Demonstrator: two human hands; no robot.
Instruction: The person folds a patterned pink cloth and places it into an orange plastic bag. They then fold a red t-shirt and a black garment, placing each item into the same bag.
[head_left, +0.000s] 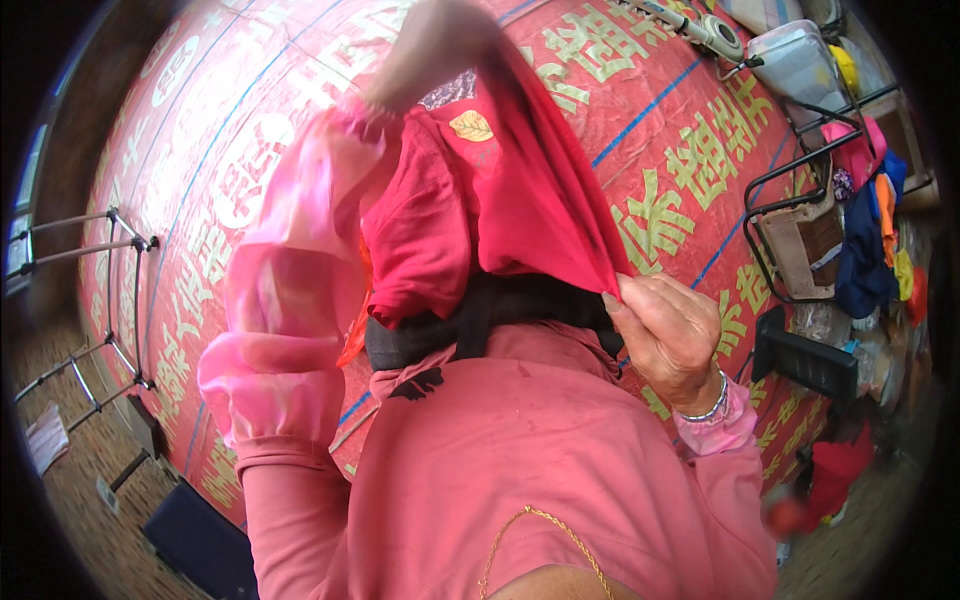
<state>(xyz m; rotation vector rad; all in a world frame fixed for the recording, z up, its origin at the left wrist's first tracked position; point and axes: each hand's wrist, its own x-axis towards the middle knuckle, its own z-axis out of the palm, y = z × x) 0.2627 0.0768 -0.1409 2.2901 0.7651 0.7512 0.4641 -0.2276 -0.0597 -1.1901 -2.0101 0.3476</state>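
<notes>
A red fabric garment (536, 187) with a yellow leaf motif (472, 126) lies over my lap and rises towards the top of the view. My right hand (664, 334) pinches its lower right corner between thumb and fingers, a silver-coloured bracelet at the wrist. My left hand (442, 49) is raised at the garment's upper part and blurred; its fingers cannot be made out. A sheer pink sleeve cover (281, 300) wraps the left forearm. Below the garment, dark cloth (420, 341) shows at my waist.
Red sheeting (300, 172) with large yellow lettering spreads ahead. Metal-tube racks (124, 240) stand at left, above a dark padded seat (199, 540). At right are a black-framed chair (799, 240), coloured cloths (862, 247), a clear plastic box (799, 71) and a black padded piece (806, 360).
</notes>
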